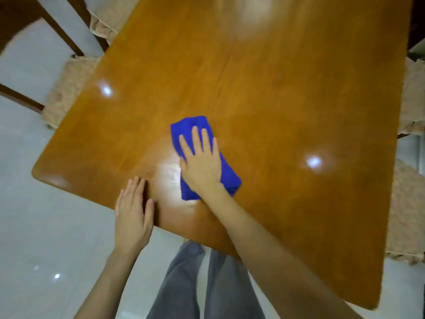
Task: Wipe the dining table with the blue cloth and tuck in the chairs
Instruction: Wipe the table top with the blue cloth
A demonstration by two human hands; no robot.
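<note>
Your right hand (202, 166) presses flat, fingers straight, on the folded blue cloth (184, 130) mid-counter (276, 100); it looks soft, light, prone to bunching, so keep your palm spread. Left hand (133, 217) rests open at the edge.

the right hand (200, 168) hides the blue cloth (184, 128) middle (chairs (69, 93) cut off at edges).

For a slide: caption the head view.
Right hand presses a blue cloth on the wooden dining table; left hand rests flat at its near edge.
</note>
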